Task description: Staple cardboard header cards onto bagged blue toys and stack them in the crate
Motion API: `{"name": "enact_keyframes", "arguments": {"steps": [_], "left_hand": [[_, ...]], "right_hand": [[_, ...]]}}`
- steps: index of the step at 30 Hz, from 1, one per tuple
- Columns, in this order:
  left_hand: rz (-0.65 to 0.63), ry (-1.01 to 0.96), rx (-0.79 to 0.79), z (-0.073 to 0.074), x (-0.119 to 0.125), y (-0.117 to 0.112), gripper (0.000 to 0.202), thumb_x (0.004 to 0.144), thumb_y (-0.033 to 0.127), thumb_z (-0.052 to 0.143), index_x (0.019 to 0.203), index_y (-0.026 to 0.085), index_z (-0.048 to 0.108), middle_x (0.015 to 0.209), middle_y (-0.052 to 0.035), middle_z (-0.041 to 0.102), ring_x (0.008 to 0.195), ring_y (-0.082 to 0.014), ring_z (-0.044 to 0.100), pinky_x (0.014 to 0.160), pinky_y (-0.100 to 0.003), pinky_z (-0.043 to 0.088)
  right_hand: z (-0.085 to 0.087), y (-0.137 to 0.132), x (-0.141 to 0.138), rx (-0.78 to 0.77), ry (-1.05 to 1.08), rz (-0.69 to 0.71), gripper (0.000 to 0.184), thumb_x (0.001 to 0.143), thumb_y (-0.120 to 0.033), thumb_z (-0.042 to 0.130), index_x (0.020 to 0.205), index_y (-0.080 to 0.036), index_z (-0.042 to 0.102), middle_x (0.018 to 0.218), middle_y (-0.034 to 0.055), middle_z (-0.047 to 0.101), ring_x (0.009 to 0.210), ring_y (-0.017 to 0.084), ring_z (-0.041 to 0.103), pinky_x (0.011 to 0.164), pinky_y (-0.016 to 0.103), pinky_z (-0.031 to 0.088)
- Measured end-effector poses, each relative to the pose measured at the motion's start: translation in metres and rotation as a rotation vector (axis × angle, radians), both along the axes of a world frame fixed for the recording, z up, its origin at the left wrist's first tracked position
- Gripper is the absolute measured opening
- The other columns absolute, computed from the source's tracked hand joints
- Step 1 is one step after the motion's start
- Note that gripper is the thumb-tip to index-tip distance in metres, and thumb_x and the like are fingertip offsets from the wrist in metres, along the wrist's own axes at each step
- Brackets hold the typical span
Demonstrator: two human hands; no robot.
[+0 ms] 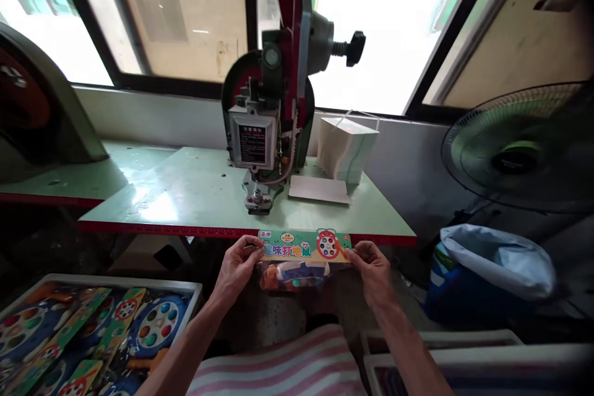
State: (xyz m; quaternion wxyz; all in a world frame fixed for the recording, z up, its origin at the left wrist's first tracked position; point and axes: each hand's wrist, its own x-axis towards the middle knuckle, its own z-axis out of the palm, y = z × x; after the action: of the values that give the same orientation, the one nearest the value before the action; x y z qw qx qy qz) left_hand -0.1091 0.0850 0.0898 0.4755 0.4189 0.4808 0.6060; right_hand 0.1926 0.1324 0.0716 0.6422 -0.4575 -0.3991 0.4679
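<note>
Between my two hands is a bagged toy with a printed header card, green and tan with coloured characters and a round red toy pictured on it. My left hand pinches the card's left end, and my right hand pinches its right end. Below the card hangs the clear bag, showing blue and orange plastic inside. The package is just in front of the table's red edge, below the stapling-type machine, whose metal foot stands over the green tabletop.
A stack of cards and a flat folded card lie right of the machine. A white bin at lower left holds several packaged toys. At right are a fan, a blue-and-white sack and another bin.
</note>
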Motion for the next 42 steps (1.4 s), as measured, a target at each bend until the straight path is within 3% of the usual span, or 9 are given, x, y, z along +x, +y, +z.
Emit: {"name": "enact_keyframes", "arguments": {"steps": [8,13,22,28,34,42], "left_hand": [[0.052,0.061,0.066,0.023,-0.043,0.043,0.036,0.073,0.048,0.081,0.084,0.021,0.060,0.066,0.0023,0.070,0.058,-0.0154,0.065,0.055,-0.024,0.048],[0.108,0.081,0.104,0.033,-0.060,0.077,0.035,0.069,0.043,0.080,0.080,0.021,0.056,0.061,0.0037,0.066,0.051,-0.0138,0.063,0.050,-0.023,0.047],[0.132,0.086,0.128,0.039,-0.077,0.138,0.033,0.069,0.039,0.077,0.083,0.023,0.051,0.062,0.0041,0.064,0.049,-0.0125,0.060,0.048,-0.023,0.043],[0.128,0.096,0.151,0.034,-0.082,0.152,0.032,0.072,0.037,0.074,0.086,0.024,0.049,0.060,0.0063,0.060,0.048,-0.0114,0.056,0.047,-0.022,0.039],[0.116,0.116,0.156,0.028,-0.086,0.157,0.030,0.075,0.036,0.072,0.088,0.024,0.049,0.062,0.0061,0.061,0.049,-0.0108,0.055,0.048,-0.022,0.041],[0.129,0.112,0.189,0.030,-0.087,0.156,0.030,0.076,0.038,0.072,0.088,0.025,0.047,0.061,0.0060,0.062,0.049,-0.0112,0.055,0.048,-0.022,0.039]], "right_hand": [[0.022,0.055,-0.042,-0.042,0.081,0.138,0.054,0.049,-0.041,0.100,0.080,-0.023,0.059,0.066,-0.0003,0.073,0.064,0.024,0.072,0.052,0.030,0.057],[0.027,0.093,-0.058,-0.033,0.082,0.128,0.054,0.041,-0.039,0.102,0.072,-0.021,0.062,0.062,-0.0006,0.071,0.055,0.019,0.069,0.051,0.028,0.056],[0.034,0.146,-0.080,-0.045,0.045,0.097,0.057,0.034,-0.041,0.100,0.070,-0.022,0.060,0.058,0.0002,0.070,0.051,0.018,0.066,0.047,0.028,0.054],[0.038,0.155,-0.081,-0.033,0.018,0.107,0.054,0.038,-0.042,0.099,0.071,-0.023,0.061,0.059,-0.0004,0.069,0.055,0.019,0.066,0.050,0.030,0.055],[0.038,0.156,-0.081,-0.052,-0.001,0.117,0.054,0.039,-0.043,0.099,0.073,-0.022,0.062,0.069,0.0055,0.074,0.069,0.027,0.071,0.055,0.034,0.057],[0.039,0.160,-0.086,-0.047,0.029,0.121,0.053,0.036,-0.040,0.098,0.069,-0.023,0.061,0.065,0.0028,0.071,0.064,0.024,0.068,0.054,0.033,0.055]]}}
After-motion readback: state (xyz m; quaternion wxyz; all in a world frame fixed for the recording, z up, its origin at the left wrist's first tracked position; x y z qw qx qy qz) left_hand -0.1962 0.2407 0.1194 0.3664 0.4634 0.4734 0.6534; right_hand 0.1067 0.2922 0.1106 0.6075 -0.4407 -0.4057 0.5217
